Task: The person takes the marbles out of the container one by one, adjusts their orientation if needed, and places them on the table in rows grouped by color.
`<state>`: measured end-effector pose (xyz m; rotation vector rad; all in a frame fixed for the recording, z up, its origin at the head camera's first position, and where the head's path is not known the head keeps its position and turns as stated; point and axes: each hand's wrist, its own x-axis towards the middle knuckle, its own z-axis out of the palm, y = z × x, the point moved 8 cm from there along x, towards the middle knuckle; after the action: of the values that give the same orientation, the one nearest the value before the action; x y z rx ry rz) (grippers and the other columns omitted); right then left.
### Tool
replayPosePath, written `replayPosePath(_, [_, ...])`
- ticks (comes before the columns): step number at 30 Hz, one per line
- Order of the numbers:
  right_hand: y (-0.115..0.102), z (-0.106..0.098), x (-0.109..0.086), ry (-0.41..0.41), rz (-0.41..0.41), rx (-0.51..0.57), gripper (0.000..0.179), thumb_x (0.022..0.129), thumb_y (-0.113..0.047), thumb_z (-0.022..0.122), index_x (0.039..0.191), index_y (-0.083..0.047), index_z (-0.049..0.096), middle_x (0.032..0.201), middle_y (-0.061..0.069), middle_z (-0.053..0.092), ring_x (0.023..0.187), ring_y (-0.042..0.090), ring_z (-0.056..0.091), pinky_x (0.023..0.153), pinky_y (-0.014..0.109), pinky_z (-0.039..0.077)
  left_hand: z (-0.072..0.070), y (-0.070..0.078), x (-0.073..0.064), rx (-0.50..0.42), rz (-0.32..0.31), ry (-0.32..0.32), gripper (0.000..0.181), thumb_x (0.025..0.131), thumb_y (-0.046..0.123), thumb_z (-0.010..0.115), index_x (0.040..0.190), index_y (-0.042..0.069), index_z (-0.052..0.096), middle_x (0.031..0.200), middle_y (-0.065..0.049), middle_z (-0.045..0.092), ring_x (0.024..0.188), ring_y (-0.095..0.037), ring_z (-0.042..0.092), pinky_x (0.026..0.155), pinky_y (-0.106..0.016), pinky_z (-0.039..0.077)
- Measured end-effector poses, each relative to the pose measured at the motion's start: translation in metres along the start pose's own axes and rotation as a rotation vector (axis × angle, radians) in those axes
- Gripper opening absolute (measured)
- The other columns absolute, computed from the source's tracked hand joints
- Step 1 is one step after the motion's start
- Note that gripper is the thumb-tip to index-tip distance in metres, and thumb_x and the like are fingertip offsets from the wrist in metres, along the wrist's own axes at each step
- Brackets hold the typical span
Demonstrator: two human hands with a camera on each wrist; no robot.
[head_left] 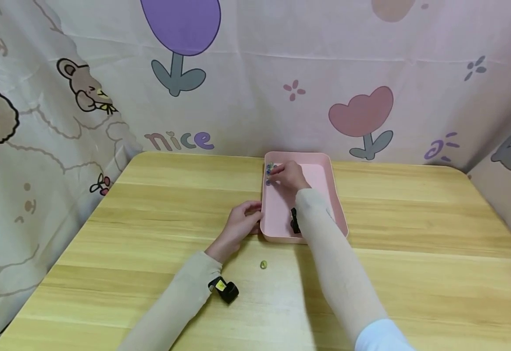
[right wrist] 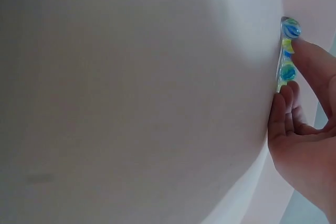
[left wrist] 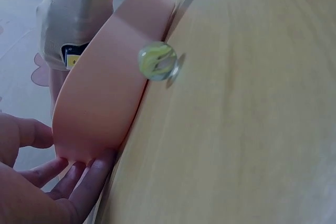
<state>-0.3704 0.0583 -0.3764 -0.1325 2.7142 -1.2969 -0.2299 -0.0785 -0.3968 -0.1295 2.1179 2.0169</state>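
Inside a pink tray [head_left: 303,226], my right hand [head_left: 288,175] reaches down at the left wall near the back corner. Several glass marbles [head_left: 270,169] with blue, green and yellow swirls lie in a row along that wall. In the right wrist view, the thumb tip is at one marble [right wrist: 291,27], and the bent fingers are lower down the row, with a blue-green marble [right wrist: 287,72] in the gap between. My left hand [head_left: 239,222] touches the tray's outer left side near the front corner, fingertips against the wall. A clear marble with yellow-green swirls [left wrist: 158,60] sits on the table outside the tray.
The wooden table [head_left: 413,292] carries the tray near its back edge, in front of a printed cloth [head_left: 255,107]. Black wrist cameras [head_left: 226,290] are strapped on both sleeves. The right forearm crosses over the tray's front right part.
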Motion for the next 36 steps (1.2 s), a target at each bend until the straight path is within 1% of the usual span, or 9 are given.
replayPosePath(8, [-0.007, 0.004, -0.001, -0.011, -0.045, -0.097, 0.021, 0.084, -0.009, 0.075, 0.102, 0.001, 0.075, 0.100, 0.014, 0.070, 0.086, 0.020, 0.054, 0.067, 0.021, 0.044, 0.000, -0.001, 0.001, -0.007, 0.004, -0.015, 0.037, 0.094, 0.001, 0.055, 0.131, -0.004, 0.054, 0.124, -0.020, 0.055, 0.094, -0.026, 0.063, 0.074, -0.032, 0.058])
replayPosePath(10, [-0.008, 0.006, -0.001, -0.028, -0.049, -0.103, 0.021, 0.084, -0.009, 0.075, 0.103, 0.001, 0.074, 0.099, 0.014, 0.070, 0.085, 0.019, 0.054, 0.067, 0.020, 0.044, 0.000, -0.001, 0.001, -0.006, 0.006, -0.015, 0.037, 0.095, 0.001, 0.055, 0.131, -0.004, 0.054, 0.124, -0.020, 0.055, 0.094, -0.026, 0.063, 0.074, -0.031, 0.058])
replayPosePath(13, [-0.008, 0.005, -0.001, -0.049, -0.044, -0.086, 0.021, 0.085, -0.009, 0.074, 0.104, 0.000, 0.074, 0.102, 0.014, 0.069, 0.088, 0.020, 0.054, 0.073, 0.023, 0.045, -0.001, -0.001, 0.001, 0.000, 0.003, -0.009, 0.036, 0.095, 0.001, 0.055, 0.131, -0.003, 0.054, 0.124, -0.019, 0.055, 0.093, -0.025, 0.063, 0.073, -0.031, 0.058])
replayPosePath(18, [-0.004, -0.003, -0.003, -0.046, -0.043, -0.003, 0.024, 0.086, -0.012, 0.073, 0.107, 0.000, 0.073, 0.112, 0.014, 0.068, 0.103, 0.023, 0.056, 0.092, 0.030, 0.044, 0.000, 0.001, 0.000, 0.005, 0.004, -0.012, 0.036, 0.095, 0.001, 0.056, 0.131, -0.003, 0.055, 0.124, -0.019, 0.056, 0.093, -0.024, 0.062, 0.073, -0.030, 0.058])
replayPosePath(22, [0.001, -0.010, -0.006, -0.050, -0.029, 0.136, 0.027, 0.087, -0.012, 0.073, 0.111, 0.000, 0.072, 0.118, 0.014, 0.066, 0.116, 0.024, 0.055, 0.104, 0.034, 0.039, 0.000, 0.001, 0.000, 0.003, 0.006, -0.013, 0.037, 0.094, -0.001, 0.057, 0.130, -0.004, 0.055, 0.123, -0.019, 0.056, 0.089, -0.023, 0.062, 0.071, -0.030, 0.058])
replayPosePath(27, [-0.011, -0.037, -0.008, -0.039, -0.078, 0.322, 0.031, 0.089, -0.010, 0.070, 0.118, 0.003, 0.067, 0.122, 0.016, 0.063, 0.122, 0.026, 0.052, 0.108, 0.037, 0.037, 0.001, 0.004, 0.000, 0.000, 0.009, -0.011, 0.036, 0.094, 0.001, 0.058, 0.129, -0.003, 0.056, 0.123, -0.018, 0.058, 0.088, -0.021, 0.063, 0.071, -0.029, 0.057])
replayPosePath(29, [-0.018, -0.051, -0.009, -0.029, -0.101, 0.332, 0.034, 0.090, -0.012, 0.069, 0.120, 0.002, 0.066, 0.126, 0.015, 0.062, 0.124, 0.026, 0.050, 0.108, 0.038, 0.036, 0.001, 0.005, 0.001, 0.002, 0.011, -0.008, 0.036, 0.094, 0.002, 0.058, 0.129, -0.003, 0.057, 0.122, -0.018, 0.058, 0.090, -0.021, 0.063, 0.072, -0.028, 0.057])
replayPosePath(32, [-0.025, -0.065, -0.011, -0.028, -0.084, 0.312, 0.037, 0.090, -0.019, 0.069, 0.123, -0.001, 0.065, 0.132, 0.011, 0.059, 0.128, 0.025, 0.047, 0.110, 0.039, 0.033, 0.000, 0.002, 0.002, 0.008, 0.002, 0.001, 0.035, 0.094, 0.002, 0.058, 0.129, -0.002, 0.057, 0.122, -0.018, 0.058, 0.090, -0.022, 0.063, 0.072, -0.029, 0.057])
replayPosePath(36, [-0.030, -0.080, -0.018, 0.002, -0.058, 0.362, 0.039, 0.089, -0.020, 0.071, 0.123, -0.001, 0.066, 0.131, 0.011, 0.060, 0.130, 0.024, 0.044, 0.113, 0.041, 0.027, 0.000, 0.000, 0.002, 0.013, -0.010, 0.008, 0.035, 0.094, 0.002, 0.058, 0.129, -0.002, 0.057, 0.122, -0.017, 0.059, 0.090, -0.022, 0.063, 0.072, -0.029, 0.057])
